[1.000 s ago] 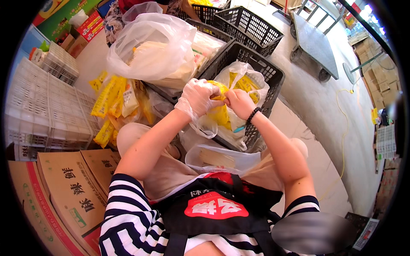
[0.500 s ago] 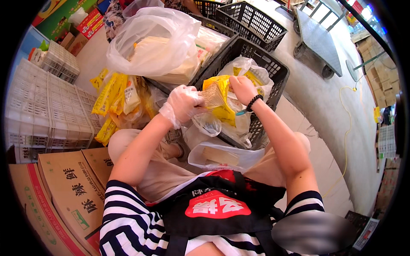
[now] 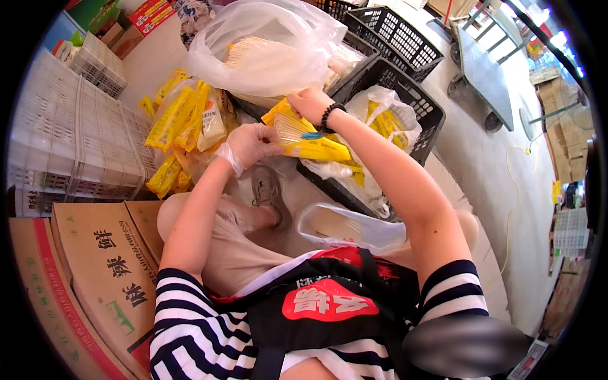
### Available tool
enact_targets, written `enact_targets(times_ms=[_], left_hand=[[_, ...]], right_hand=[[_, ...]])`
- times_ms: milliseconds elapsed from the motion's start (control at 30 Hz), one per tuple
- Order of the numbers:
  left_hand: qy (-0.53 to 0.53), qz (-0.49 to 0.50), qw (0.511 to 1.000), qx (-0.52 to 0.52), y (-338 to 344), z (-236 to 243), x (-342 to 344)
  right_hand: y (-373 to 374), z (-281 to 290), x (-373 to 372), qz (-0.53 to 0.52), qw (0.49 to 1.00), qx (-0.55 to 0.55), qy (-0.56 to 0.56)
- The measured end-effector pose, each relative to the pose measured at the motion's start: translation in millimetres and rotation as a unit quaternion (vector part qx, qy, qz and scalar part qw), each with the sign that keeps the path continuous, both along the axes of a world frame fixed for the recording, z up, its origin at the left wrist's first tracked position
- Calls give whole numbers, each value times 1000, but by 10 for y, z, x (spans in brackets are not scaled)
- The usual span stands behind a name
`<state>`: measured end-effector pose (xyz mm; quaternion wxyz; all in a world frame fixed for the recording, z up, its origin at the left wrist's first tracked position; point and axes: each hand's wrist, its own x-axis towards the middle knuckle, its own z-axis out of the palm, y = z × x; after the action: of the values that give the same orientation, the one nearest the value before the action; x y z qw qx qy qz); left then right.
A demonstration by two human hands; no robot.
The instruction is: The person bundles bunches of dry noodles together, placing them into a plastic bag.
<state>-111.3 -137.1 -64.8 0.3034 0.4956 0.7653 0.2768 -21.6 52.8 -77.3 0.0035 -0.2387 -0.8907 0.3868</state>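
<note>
A yellow packet point(image 3: 316, 151), its side opened on thin pale sticks, is held between my hands above the near end of a black crate. My left hand point(image 3: 252, 144), in a clear plastic glove, pinches the packet's left end. My right hand point(image 3: 310, 106), bare with a black bead bracelet, is closed at its upper edge. Just below that hand shows a small teal piece point(image 3: 312, 135); its kind I cannot make out. Beyond my hands, a large clear plastic bag point(image 3: 278, 35) holds bundles of pale sticks point(image 3: 250, 57).
Yellow packets point(image 3: 174, 117) are heaped on the left, beside stacked white crates point(image 3: 82, 126). The black crate point(image 3: 434, 120) holds a white bag with more yellow packets. Cardboard boxes point(image 3: 95, 253) stand near left. Between my legs lies a white bag point(image 3: 380, 234). A flat trolley point(image 3: 487, 76) stands at far right.
Both hands and the packet have shifted left in the picture, away from the crate's middle. The packet has turned, and its sticks now show lengthwise. The view has also shifted a little.
</note>
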Motion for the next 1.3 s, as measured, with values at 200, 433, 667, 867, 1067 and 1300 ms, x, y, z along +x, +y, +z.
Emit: enact_targets(times_ms=[200, 433, 667, 867, 1067, 1300], left_hand=[[89, -22, 996, -17, -139, -177, -275], [394, -92, 915, -14, 25, -319, -47], [457, -137, 877, 61, 252, -434, 16], [476, -225, 832, 176, 365, -328, 196], [507, -255, 796, 210, 716, -211, 623], [380, -276, 832, 295, 1269, 271, 816]], right_hand=[[-142, -161, -494, 56, 998, 14, -40], [-222, -261, -677, 68, 995, -28, -70], [115, -274, -584, 116, 980, -105, -119], [345, -34, 93, 97, 992, -80, -29], [565, 216, 865, 28, 990, -136, -34], [1124, 741, 1305, 7, 981, -195, -1]])
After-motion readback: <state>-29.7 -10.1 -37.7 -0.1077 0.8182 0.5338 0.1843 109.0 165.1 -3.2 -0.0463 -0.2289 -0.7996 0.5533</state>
